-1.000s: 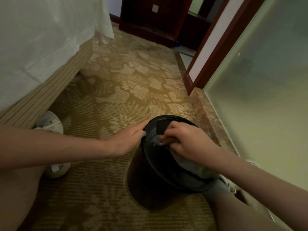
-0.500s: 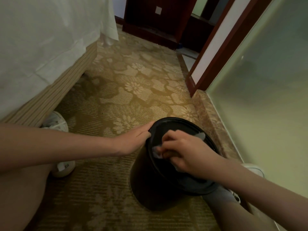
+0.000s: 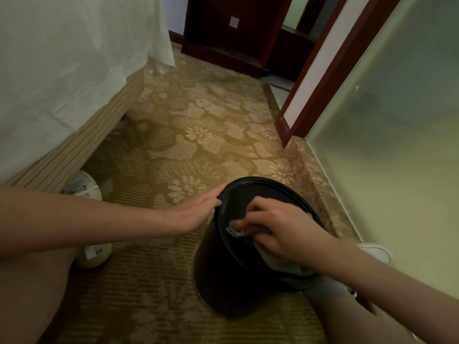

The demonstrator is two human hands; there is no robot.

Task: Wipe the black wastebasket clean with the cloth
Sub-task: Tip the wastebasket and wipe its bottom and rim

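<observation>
Wiping: right hand (image 3: 280, 232) grips the cloth (image 3: 236, 229) inside the wastebasket (image 3: 223, 281).
Left hand (image 3: 198, 207): open, flat on the rim.
Danger: pushing hard could tip it.

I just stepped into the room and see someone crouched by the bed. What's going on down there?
A person is cleaning a black wastebasket that stands on the patterned carpet between the bed and a frosted glass wall. The left hand rests flat against the rim to steady it. The right hand presses a grey cloth against the inside near the rim. White shoes show beside the bed. The wiping is under way, not finished.
</observation>
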